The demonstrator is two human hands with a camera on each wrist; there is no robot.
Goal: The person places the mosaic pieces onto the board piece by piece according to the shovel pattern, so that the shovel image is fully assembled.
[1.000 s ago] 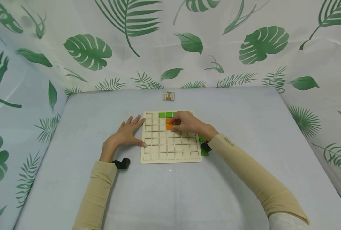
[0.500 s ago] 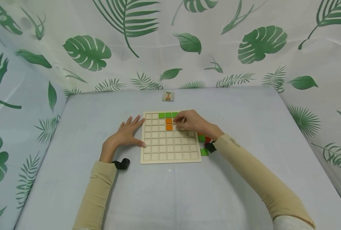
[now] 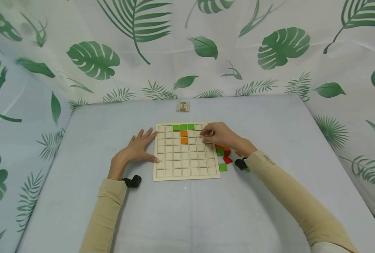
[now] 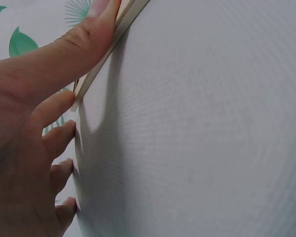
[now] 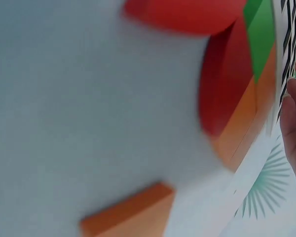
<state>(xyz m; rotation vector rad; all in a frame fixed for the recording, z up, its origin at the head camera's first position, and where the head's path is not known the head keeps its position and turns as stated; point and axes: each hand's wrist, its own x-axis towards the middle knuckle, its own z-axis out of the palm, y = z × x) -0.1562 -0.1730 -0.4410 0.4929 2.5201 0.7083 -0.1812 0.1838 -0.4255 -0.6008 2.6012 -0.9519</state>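
A pale wooden grid board (image 3: 178,164) lies on the table. Three green square tiles (image 3: 183,127) fill cells in its top row, with two orange tiles (image 3: 184,140) one below the other under the middle one. My left hand (image 3: 137,147) is spread at the board's left edge, its thumb (image 4: 84,42) on the rim in the left wrist view. Over the right part of the board is my right hand (image 3: 222,135), fingers loosely bent, no tile visible between them. Only some fingertips (image 5: 291,113) show at the edge of the right wrist view.
Loose green, orange and red pieces (image 3: 227,160) lie right of the board, partly under my right forearm. One orange piece (image 5: 133,212) lies apart from the red pieces (image 5: 227,74). Behind the board is a small patterned card (image 3: 183,106). A leaf-print cloth (image 3: 187,63) hangs behind the table.
My right hand has let go of the lower orange tile, which stays in its cell, and has moved right across the board. More loose pieces show. My left hand stays at the edge.
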